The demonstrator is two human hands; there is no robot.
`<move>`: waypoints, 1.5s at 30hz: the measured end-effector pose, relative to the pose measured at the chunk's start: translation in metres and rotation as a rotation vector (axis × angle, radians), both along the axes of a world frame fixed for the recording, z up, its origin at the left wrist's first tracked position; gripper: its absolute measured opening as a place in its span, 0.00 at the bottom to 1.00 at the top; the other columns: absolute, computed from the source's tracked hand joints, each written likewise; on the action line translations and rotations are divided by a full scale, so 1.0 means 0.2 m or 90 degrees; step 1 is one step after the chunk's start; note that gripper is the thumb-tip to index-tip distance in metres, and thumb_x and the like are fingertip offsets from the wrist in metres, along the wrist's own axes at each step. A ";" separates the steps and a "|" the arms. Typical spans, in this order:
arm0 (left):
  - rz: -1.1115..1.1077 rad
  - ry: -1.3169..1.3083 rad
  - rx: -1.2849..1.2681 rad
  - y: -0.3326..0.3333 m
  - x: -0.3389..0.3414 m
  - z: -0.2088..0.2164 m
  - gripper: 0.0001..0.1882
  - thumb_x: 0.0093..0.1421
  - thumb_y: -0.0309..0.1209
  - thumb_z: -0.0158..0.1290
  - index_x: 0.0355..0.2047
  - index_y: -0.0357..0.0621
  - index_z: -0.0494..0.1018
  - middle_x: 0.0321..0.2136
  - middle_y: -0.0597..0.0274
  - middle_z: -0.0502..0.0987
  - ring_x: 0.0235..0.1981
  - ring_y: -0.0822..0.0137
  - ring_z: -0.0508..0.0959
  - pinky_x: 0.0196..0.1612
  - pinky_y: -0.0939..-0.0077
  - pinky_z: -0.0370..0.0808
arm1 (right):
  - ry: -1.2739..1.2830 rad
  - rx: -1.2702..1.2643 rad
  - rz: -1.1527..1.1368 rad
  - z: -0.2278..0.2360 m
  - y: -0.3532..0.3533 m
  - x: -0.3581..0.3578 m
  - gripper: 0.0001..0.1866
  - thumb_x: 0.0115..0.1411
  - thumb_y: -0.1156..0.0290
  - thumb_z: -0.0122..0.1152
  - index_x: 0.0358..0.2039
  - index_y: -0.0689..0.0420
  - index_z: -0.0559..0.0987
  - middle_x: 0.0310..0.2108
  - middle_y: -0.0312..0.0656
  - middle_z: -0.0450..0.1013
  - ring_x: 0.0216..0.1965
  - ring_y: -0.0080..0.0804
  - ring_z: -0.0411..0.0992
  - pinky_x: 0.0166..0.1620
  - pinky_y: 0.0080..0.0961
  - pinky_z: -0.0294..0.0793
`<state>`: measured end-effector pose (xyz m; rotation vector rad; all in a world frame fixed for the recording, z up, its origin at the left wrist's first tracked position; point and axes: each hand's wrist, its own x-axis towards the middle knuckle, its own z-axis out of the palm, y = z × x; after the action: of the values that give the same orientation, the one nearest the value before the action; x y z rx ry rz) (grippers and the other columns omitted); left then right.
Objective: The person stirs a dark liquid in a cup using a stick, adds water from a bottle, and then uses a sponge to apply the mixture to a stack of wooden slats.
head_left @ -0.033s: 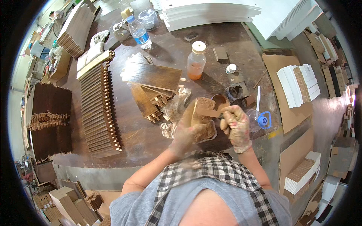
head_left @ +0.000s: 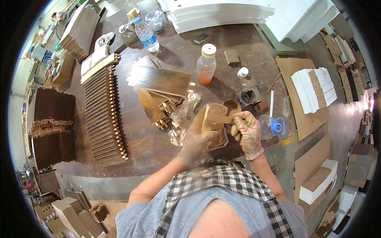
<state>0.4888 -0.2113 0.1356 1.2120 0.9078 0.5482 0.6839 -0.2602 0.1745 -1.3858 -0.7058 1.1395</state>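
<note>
My left hand (head_left: pixel 195 139), in a stained glove and blurred, is closed around the left side of a pale-edged piece coated with brown paste (head_left: pixel 217 108). My right hand (head_left: pixel 248 133), gloved and smeared with paste, pinches a flat putty knife (head_left: pixel 219 118). Its brown-coated blade lies across the face of the paste, pointing left. Below the blade, more paste sits near a clear plastic edge; how it joins the held piece is hidden. An open round tub (head_left: pixel 232 106) with brown inside stands just beyond the knife. Crumpled plastic film (head_left: pixel 180 135) lies left of my left hand.
Dark wooden boards (head_left: pixel 160 81) with toothed ends are piled ahead on the table. A long row of slats (head_left: pixel 104 115) lies left. A bottle of orange liquid (head_left: pixel 206 65), a water bottle (head_left: pixel 147 35) and a blue-handled clear jug (head_left: pixel 274 127) stand around. White panels (head_left: pixel 222 16) are stacked behind.
The right fingers and the putty knife have shifted very slightly against the paste. My left hand keeps its hold, and everything else on the table stays in place.
</note>
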 end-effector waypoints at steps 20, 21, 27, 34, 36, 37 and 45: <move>-0.057 0.114 0.318 0.00 -0.02 0.00 0.37 0.61 0.31 0.54 0.69 0.35 0.56 0.66 0.44 0.63 0.65 0.53 0.66 0.67 0.65 0.62 | -0.007 -0.029 0.017 -0.12 0.03 0.01 0.06 0.70 0.69 0.55 0.40 0.56 0.78 0.21 0.28 0.68 0.16 0.16 0.63 0.18 0.14 0.57; -0.056 0.120 0.329 0.00 -0.03 0.00 0.37 0.61 0.30 0.54 0.69 0.36 0.57 0.66 0.44 0.64 0.65 0.54 0.67 0.67 0.66 0.62 | -0.004 -0.009 -0.014 -0.15 0.01 0.07 0.05 0.70 0.70 0.55 0.39 0.56 0.77 0.20 0.28 0.68 0.16 0.15 0.62 0.17 0.14 0.57; 0.023 0.026 0.141 0.00 -0.01 -0.06 0.35 0.61 0.31 0.55 0.68 0.37 0.59 0.62 0.47 0.69 0.60 0.57 0.71 0.64 0.67 0.66 | -0.041 0.111 -0.103 -0.04 0.02 0.02 0.03 0.69 0.75 0.57 0.41 0.57 0.78 0.25 0.34 0.75 0.24 0.17 0.68 0.26 0.15 0.67; 0.044 -0.073 -0.012 0.03 -0.04 -0.07 0.25 0.62 0.29 0.54 0.58 0.37 0.66 0.46 0.57 0.77 0.46 0.68 0.77 0.48 0.72 0.76 | -0.567 0.285 0.129 -0.10 -0.13 0.10 0.08 0.56 0.79 0.67 0.37 0.59 0.83 0.35 0.43 0.81 0.36 0.36 0.80 0.39 0.30 0.80; 0.071 -0.128 -0.127 0.03 -0.03 -0.03 0.23 0.62 0.28 0.54 0.57 0.38 0.67 0.43 0.59 0.77 0.43 0.69 0.78 0.45 0.74 0.77 | -0.553 0.265 0.098 -0.10 -0.16 0.11 0.08 0.55 0.79 0.68 0.37 0.57 0.84 0.36 0.43 0.81 0.36 0.37 0.81 0.39 0.30 0.81; 0.097 -0.173 -0.232 0.03 -0.02 0.00 0.22 0.62 0.27 0.54 0.57 0.40 0.67 0.42 0.59 0.78 0.42 0.69 0.79 0.44 0.75 0.78 | -0.527 0.264 0.063 -0.09 -0.15 0.10 0.09 0.55 0.79 0.68 0.37 0.57 0.84 0.36 0.43 0.81 0.36 0.37 0.81 0.39 0.30 0.81; 0.072 -0.174 -0.194 0.02 0.02 0.04 0.20 0.61 0.23 0.51 0.54 0.41 0.69 0.40 0.62 0.76 0.38 0.70 0.78 0.41 0.74 0.78 | -0.645 0.350 0.125 -0.11 -0.06 0.14 0.13 0.57 0.82 0.62 0.41 0.54 0.84 0.42 0.43 0.80 0.37 0.37 0.80 0.40 0.30 0.81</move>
<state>0.4936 -0.2072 0.1433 0.7921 0.7956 0.6242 0.7117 -0.2722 0.1520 -1.3637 -1.7487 0.2415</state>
